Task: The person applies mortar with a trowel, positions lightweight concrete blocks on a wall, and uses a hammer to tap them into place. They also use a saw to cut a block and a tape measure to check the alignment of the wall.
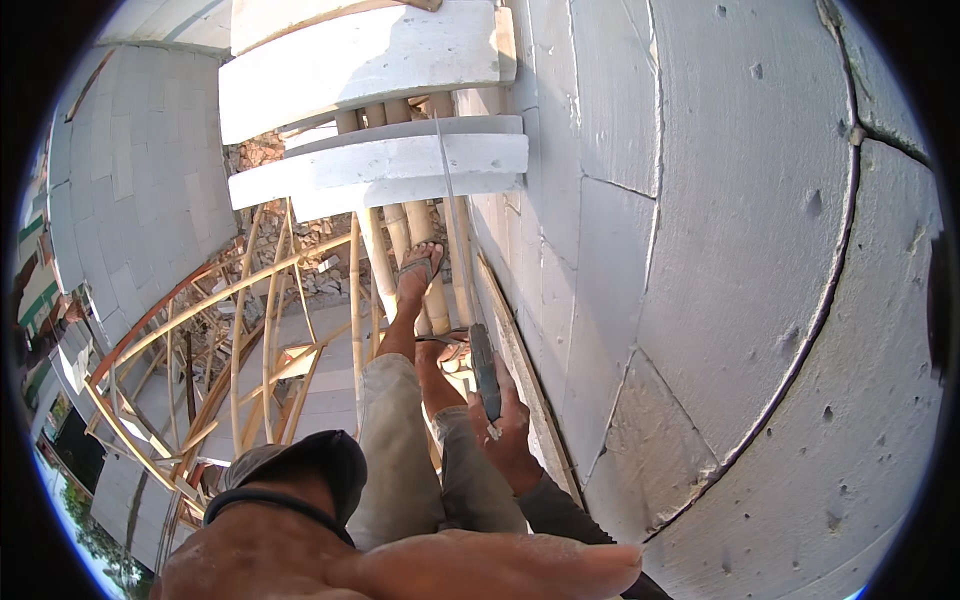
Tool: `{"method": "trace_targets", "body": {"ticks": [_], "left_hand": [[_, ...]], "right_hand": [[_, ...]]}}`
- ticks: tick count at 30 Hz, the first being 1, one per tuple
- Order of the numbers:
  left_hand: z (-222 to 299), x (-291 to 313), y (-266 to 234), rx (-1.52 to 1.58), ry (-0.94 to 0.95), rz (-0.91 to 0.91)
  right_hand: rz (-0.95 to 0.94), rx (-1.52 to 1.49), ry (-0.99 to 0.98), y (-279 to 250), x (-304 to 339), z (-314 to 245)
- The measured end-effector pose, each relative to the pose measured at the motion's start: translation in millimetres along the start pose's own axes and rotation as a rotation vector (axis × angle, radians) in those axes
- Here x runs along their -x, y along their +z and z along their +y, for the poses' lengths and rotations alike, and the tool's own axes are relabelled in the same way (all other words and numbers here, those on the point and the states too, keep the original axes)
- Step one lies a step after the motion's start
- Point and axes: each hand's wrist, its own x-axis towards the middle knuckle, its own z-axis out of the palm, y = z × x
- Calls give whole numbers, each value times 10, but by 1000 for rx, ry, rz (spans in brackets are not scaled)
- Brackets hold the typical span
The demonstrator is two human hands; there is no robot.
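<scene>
My right hand [510, 425] is closed round the grey handle of a hand saw [484, 362], low beside my right leg. The saw's long thin blade points away from me and overlaps the nearer white block [380, 170]; whether it cuts into the block or passes above it, I cannot tell. This block lies crosswise over bamboo poles [400, 235]. My left hand [500, 568] is very near the camera at the lower edge, large and cropped. One finger stretches to the right; the other fingers are not plain. Nothing is visible in it.
More white blocks [360, 65] lie beyond. A tall block wall [740, 240] rises close on my right. My sandalled feet [422, 262] stand on the bamboo. A bamboo and timber frame [240, 340] is to the left, with rubble [325, 275] below and another block wall [135, 150] beyond.
</scene>
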Motion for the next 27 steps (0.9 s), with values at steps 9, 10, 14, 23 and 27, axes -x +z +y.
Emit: {"method": "trace_targets", "body": {"ticks": [9,10,14,23,27], "left_hand": [[-29,-175,13,-41,-45,-32],[-10,-160,36,-49,-46,-35],[-17,-142,5,-34,-55,-57],[-163,-171,-762,-74,-83,226],[-584,674,-2079,-266,-457,1296]], "right_hand": [[5,-149,100,34,69,90],[0,-129,92,30,62,82],[10,-109,69,4,33,95],[63,-96,114,-58,64,284],[3,-127,117,-14,70,187]]}}
